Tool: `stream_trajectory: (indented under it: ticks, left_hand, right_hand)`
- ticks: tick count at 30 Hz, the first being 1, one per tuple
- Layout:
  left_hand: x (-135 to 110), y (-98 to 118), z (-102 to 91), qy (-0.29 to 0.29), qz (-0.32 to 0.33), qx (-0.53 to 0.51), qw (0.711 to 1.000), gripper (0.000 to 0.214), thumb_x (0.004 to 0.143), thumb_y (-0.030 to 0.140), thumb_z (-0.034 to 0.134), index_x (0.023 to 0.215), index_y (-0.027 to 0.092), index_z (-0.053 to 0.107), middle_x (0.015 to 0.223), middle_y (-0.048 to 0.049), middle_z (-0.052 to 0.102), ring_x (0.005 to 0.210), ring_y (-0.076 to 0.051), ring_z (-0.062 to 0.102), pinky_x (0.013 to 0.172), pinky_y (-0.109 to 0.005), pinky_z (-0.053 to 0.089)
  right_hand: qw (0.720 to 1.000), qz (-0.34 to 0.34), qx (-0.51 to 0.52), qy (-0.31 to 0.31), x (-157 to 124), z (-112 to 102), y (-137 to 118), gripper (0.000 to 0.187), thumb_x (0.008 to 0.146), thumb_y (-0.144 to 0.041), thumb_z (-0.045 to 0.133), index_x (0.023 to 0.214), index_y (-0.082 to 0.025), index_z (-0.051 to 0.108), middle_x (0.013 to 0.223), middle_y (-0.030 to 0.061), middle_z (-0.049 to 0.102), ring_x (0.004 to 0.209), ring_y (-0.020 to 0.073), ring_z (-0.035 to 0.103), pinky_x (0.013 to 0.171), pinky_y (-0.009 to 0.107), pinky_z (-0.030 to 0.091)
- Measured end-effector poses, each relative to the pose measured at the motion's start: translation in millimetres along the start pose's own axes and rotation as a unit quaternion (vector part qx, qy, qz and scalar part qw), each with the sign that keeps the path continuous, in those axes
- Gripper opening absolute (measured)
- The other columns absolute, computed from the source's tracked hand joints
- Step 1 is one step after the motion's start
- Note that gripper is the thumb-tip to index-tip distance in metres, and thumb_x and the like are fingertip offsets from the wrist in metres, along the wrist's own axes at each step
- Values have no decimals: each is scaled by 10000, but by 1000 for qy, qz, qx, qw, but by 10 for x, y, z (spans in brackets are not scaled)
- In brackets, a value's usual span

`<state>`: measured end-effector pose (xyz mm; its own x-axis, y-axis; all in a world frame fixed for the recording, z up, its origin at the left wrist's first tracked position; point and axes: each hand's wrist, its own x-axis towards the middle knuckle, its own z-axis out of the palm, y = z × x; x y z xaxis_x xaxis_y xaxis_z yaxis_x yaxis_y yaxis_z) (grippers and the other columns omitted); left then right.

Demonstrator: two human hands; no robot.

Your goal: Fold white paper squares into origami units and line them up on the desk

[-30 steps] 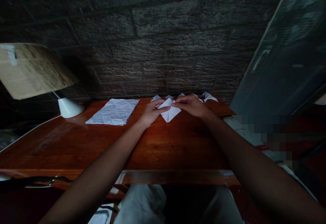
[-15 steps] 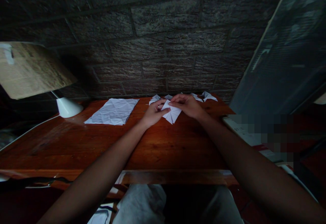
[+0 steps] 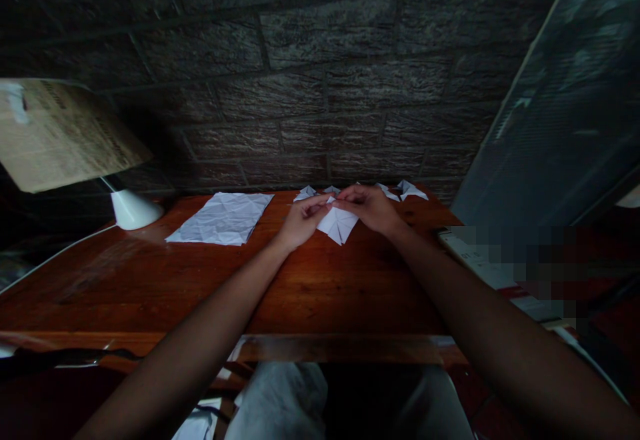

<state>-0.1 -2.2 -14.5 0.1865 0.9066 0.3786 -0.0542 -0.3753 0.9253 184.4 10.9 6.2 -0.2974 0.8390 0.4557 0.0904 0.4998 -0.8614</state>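
A small folded white paper piece (image 3: 339,225) lies on the far middle of the wooden table (image 3: 320,287). My left hand (image 3: 301,221) pinches its upper left edge with closed fingers. From the right, my right hand (image 3: 369,207) grips its top edge, fingertips meeting those of the left hand. Several finished folded paper pieces (image 3: 410,191) sit in a row behind the hands, by the wall.
A creased flat white sheet (image 3: 223,218) lies left of the hands. A white lamp base (image 3: 133,209) with a tan shade (image 3: 55,135) stands at far left. Papers (image 3: 480,260) lie at the table's right edge. A brick wall (image 3: 320,80) rises behind.
The paper piece has slid slightly right and down under my fingers. My left fingertips have moved up to its top corner, closer to the right hand.
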Motion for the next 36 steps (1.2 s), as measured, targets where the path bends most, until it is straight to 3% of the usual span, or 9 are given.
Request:
stream_trajectory:
  ticks: [8,20,23,27,30,36]
  left_hand:
    - [1,-12,-15,-21,15,8,1000,327,750,344,771,1042,200,754,933,-55,754,826,-183,650,761,-317,504]
    - [-3,51,-4,5,39,26,999,342,740,471,756,900,170,757,890,-58,758,825,-195,662,766,-316,502]
    - [5,55,-3,14,39,40,998,364,718,494,767,873,164,752,878,-59,756,788,-189,655,733,-309,499]
    - [17,66,-16,14,32,9,999,376,713,501,773,868,159,748,843,-57,749,764,-177,644,714,-294,485]
    - [15,93,-30,30,35,-6,999,382,718,506,769,882,162,754,824,-49,745,737,-162,629,696,-276,467]
    - [1,124,-30,50,26,-22,998,358,713,482,778,894,174,769,846,-47,755,742,-160,628,699,-276,461]
  right_hand:
    - [1000,14,7,3,3,1,20,327,630,-492,830,759,-211,725,672,-4,673,598,128,558,571,276,426]
    - [998,39,43,-6,-12,31,-60,355,599,-500,845,729,-191,729,706,13,705,634,142,602,613,283,463]
    - [998,46,50,-10,-11,22,-97,350,595,-486,847,730,-182,738,735,19,720,668,146,616,652,289,473]
    - [992,81,82,-60,-17,-34,-148,294,641,-427,834,807,-191,779,840,31,751,779,167,649,768,326,490]
    - [980,118,143,-76,-23,-72,-160,289,648,-362,837,890,-211,791,902,31,760,821,166,658,836,354,492]
    - [978,132,152,-57,-28,-52,-141,257,634,-316,840,863,-211,794,855,16,759,781,150,649,867,361,485]
